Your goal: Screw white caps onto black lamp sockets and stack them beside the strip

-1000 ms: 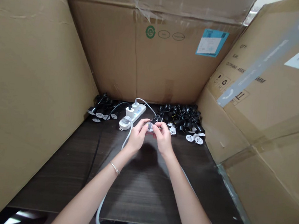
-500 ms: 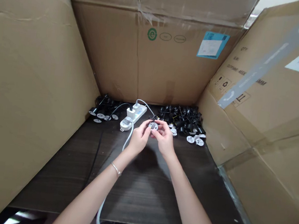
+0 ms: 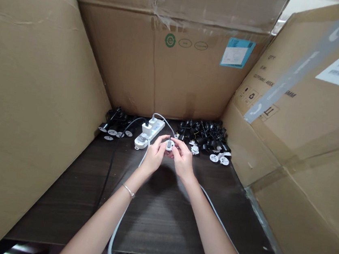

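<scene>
**Desk:** What's the scene?

**Onlooker:** A person sits at a dark wooden worktop [image 3: 161, 224], boxed in by cardboard cartons [image 3: 188, 72], working bare-handed near its back edge. The left hand [image 3: 154, 156], a thin bangle [image 3: 128, 190] at its wrist, and the right hand [image 3: 184, 161] meet near the middle of that edge.

**Desk:** Open or closed?

**Onlooker:** Closed. Both pinch a small white plastic fitting [image 3: 170, 145] between their fingertips, holding it just above the surface. A dark lead seems to rise from its far side, though the exact part is too small to make out from here.

**Desk:** Where is it, exactly?

**Onlooker:** Just in front of a white power strip [image 3: 157, 129], and close beside a heap of black fittings [image 3: 202, 132]. A smaller black heap [image 3: 117, 119] lies toward the back left corner, with white discs [image 3: 219, 159] toward the back right.

**Desk:** How would it handle?

**Onlooker:** Light and stiff, I'd judge, but small and smooth enough to slip. Its rim looks the surest hold, pinched from both sides as it is now. The lead looks too thin and soft to grip.
</scene>
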The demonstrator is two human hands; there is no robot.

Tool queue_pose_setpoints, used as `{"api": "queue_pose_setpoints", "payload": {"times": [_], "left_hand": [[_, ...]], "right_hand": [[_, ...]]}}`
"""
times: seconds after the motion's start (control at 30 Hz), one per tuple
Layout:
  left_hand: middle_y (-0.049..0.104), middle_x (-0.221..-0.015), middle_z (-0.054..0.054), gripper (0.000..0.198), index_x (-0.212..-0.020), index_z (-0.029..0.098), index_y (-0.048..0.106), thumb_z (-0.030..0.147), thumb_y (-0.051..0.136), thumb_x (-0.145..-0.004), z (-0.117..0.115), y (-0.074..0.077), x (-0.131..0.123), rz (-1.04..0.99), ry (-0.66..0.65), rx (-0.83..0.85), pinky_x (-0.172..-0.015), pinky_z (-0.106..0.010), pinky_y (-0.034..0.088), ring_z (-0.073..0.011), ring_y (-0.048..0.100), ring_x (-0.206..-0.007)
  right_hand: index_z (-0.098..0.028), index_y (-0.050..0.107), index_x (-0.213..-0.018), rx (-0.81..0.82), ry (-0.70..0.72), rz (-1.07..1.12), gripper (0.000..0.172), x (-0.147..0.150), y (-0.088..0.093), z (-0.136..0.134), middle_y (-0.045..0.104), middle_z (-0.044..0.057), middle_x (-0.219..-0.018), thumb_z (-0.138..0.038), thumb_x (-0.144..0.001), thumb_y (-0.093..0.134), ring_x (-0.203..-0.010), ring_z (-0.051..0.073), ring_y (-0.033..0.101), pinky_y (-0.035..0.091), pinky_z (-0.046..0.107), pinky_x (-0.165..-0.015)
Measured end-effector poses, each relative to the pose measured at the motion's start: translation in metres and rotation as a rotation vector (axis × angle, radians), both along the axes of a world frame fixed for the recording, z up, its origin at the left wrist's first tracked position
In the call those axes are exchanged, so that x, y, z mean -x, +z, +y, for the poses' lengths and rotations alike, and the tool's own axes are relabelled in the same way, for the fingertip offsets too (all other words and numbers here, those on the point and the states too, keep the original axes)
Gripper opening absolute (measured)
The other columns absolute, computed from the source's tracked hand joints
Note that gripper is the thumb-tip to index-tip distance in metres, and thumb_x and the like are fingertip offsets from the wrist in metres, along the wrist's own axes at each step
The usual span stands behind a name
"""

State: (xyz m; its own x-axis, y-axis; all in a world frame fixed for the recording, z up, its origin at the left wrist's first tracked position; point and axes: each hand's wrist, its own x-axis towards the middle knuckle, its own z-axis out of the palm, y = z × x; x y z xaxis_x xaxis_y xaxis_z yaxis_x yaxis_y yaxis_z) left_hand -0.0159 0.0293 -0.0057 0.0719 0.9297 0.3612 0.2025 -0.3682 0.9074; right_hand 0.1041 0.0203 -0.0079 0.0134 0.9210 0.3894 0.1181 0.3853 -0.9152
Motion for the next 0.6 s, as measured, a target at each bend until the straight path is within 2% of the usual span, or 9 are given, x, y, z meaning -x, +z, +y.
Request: {"api": "queue_pose_setpoints", "payload": {"times": [0.2,0.33,0.47,0.6], "left_hand": [[0.063,-0.084,-0.005,0.033,-0.111,0.016,0.053,0.036,0.039,-0.088,-0.003,0.0003,-0.0027,0.029,-0.022,-0.029,-0.068,-0.027,0.051,-0.0145,0.061,-0.072],[0.063,-0.083,-0.005,0.033,-0.111,0.016,0.053,0.036,0.042,-0.087,-0.0058,-0.0019,-0.008,0.015,-0.005,-0.044,-0.069,-0.027,0.052,-0.0145,0.061,-0.072],[0.063,-0.095,-0.007,0.033,-0.112,0.017,0.052,0.036,0.04,-0.088,-0.0068,-0.0009,-0.0094,0.026,-0.009,-0.046,-0.073,-0.028,0.052,-0.0154,0.062,-0.079],[0.057,-0.116,-0.007,0.035,-0.119,0.019,0.051,0.033,0.037,-0.089,-0.0059,-0.0007,-0.0083,0.05,-0.018,-0.049,-0.087,-0.031,0.047,-0.0174,0.058,-0.099]], "right_hand": [[-0.02,0.062,-0.103,-0.06,-0.095,-0.059,0.028,-0.0014,0.0026,-0.0002,0.06,0.007,-0.101,-0.032,-0.085,0.045,-0.086,0.016,0.057,0.048,0.028,-0.076],[-0.019,0.064,-0.1,-0.099,-0.114,-0.077,0.026,-0.0028,0.0033,0.0011,0.062,0.006,-0.097,-0.028,-0.085,0.045,-0.088,0.016,0.057,0.046,0.028,-0.078],[-0.019,0.066,-0.099,-0.127,-0.161,-0.103,0.026,-0.002,0.0037,-0.0006,0.062,0.006,-0.092,-0.027,-0.085,0.044,-0.085,0.015,0.057,0.045,0.027,-0.078],[-0.018,0.065,-0.103,-0.088,-0.182,-0.056,0.03,-0.0007,0.0007,0.0,0.062,0.007,-0.095,-0.031,-0.086,0.044,-0.086,0.015,0.058,0.046,0.027,-0.078]]}}
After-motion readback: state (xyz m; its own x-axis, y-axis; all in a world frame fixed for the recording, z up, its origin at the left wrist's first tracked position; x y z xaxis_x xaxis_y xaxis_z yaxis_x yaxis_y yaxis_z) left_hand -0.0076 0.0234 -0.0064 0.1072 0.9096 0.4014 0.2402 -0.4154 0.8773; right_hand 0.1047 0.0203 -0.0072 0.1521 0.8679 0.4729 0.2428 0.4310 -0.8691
